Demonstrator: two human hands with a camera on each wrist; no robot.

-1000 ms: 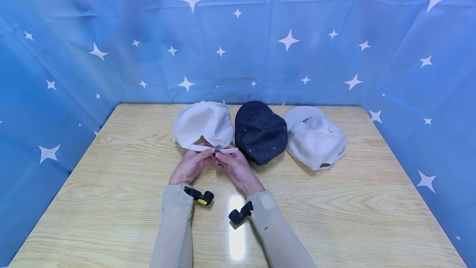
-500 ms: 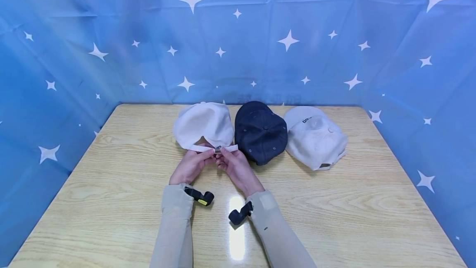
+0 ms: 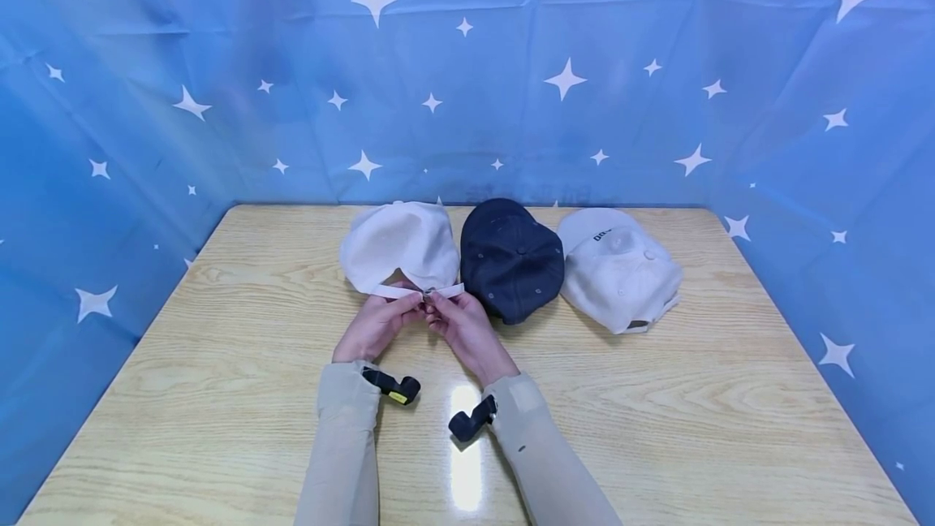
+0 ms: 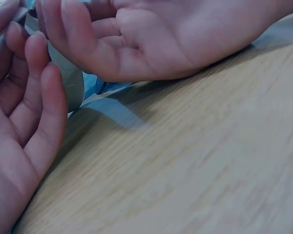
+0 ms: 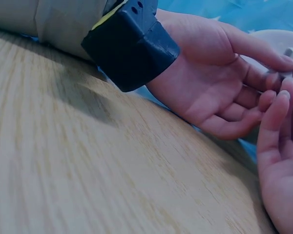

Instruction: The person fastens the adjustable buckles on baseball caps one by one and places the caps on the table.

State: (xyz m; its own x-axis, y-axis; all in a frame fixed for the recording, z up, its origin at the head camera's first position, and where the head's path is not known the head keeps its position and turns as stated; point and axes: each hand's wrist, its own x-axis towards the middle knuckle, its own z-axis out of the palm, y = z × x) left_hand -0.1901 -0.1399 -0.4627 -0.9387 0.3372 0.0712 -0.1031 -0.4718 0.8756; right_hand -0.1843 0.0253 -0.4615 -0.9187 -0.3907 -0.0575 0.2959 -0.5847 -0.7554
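A white cap [image 3: 400, 242] sits at the back of the table, its rear opening turned toward me. Across that opening runs its white strap [image 3: 398, 291], with a small metal buckle near the middle. My left hand [image 3: 377, 327] pinches the strap just left of the buckle, thumb on top. From the other side my right hand [image 3: 472, 334] pinches the strap at the buckle, and the strap's free end sticks out to the right above its thumb. Both hands' fingertips nearly meet, with curled fingers seen in the left wrist view; the buckle itself is mostly covered.
Right of the white cap stands a dark navy cap [image 3: 513, 262], close beside it. Further right lies a pale cap [image 3: 621, 270] with dark lettering. The wooden table [image 3: 657, 428] ends at a blue star-patterned curtain [image 3: 467, 79]. Each wrist wears a black camera.
My right thumb has shifted slightly up onto the strap by the buckle, and the strap's free end has moved a little left and up. The left hand and the caps stay put.
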